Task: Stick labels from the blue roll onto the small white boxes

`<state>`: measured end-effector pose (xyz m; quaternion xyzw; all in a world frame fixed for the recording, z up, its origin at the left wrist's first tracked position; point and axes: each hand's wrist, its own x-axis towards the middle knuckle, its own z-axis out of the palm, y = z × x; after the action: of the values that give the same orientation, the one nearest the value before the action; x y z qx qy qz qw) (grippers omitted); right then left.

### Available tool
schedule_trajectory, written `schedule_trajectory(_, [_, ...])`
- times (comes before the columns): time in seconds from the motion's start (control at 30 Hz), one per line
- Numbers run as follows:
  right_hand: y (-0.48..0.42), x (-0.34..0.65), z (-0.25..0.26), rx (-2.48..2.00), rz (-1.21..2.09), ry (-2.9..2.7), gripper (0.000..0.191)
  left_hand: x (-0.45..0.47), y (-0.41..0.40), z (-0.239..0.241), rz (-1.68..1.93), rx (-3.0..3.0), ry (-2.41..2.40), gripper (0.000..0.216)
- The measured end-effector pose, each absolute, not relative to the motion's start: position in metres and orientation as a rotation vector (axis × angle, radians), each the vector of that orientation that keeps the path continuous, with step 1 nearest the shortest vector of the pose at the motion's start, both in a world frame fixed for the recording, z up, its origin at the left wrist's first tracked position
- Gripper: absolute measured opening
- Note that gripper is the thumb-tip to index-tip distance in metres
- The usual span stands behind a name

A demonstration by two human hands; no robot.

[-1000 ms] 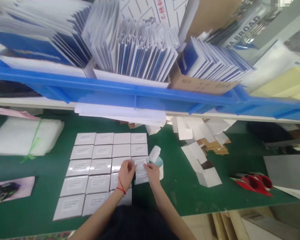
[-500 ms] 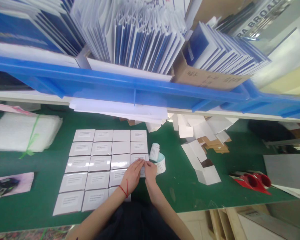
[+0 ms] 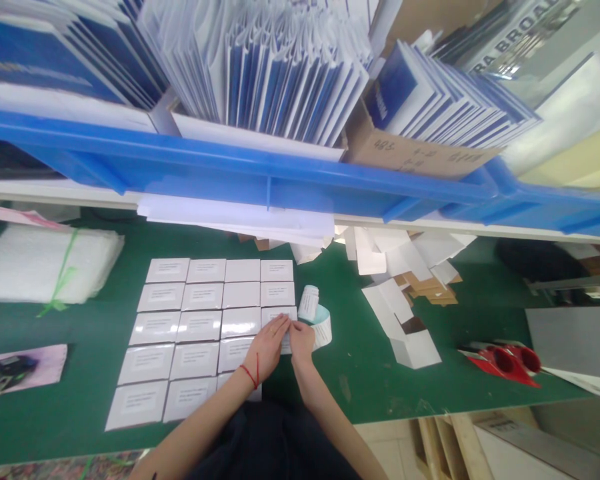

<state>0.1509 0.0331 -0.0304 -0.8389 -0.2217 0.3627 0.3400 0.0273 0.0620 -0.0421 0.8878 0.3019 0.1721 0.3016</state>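
On the green table (image 3: 90, 347), left hand (image 3: 267, 347) and right hand (image 3: 301, 339) press flat fingers onto a flimsy label (image 3: 286, 333) atop a white box (image 3: 279, 315); probably best pinched by its edges.

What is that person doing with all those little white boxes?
A person is pressing both hands onto a small white box at the right edge of a neat grid of white boxes on the green table. The left hand lies flat on the box's label, and the right hand pins its edge. Most of the other boxes show printed labels. A label roll sits just beyond the right hand, and loose flattened cartons lie farther right.
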Motion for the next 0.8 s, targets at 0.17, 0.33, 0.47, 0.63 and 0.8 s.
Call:
schedule_trajectory(0.17, [0.034,0.151,-0.027,-2.226,0.927,-0.596,0.035,0.034,0.067,-0.040,0.397,2.379,0.785,0.067])
schedule_trajectory(0.33, [0.032,0.153,-0.028,-2.114,0.984,-0.552,0.033,0.010,0.072,-0.038,0.262,2.479,0.889,0.068])
schedule_trajectory(0.47, [0.011,0.157,-0.027,-1.808,1.330,-0.456,0.029,-0.009,0.075,-0.038,0.236,2.487,0.985,0.063])
schedule_trajectory(0.63, [-0.032,0.154,-0.019,-1.703,1.681,-0.465,0.030,-0.010,0.069,-0.028,0.445,2.109,1.121,0.045])
schedule_trajectory(0.8, [-0.038,0.136,0.000,-1.415,1.621,-0.333,0.037,-0.016,0.044,-0.003,0.472,1.209,1.223,0.039])
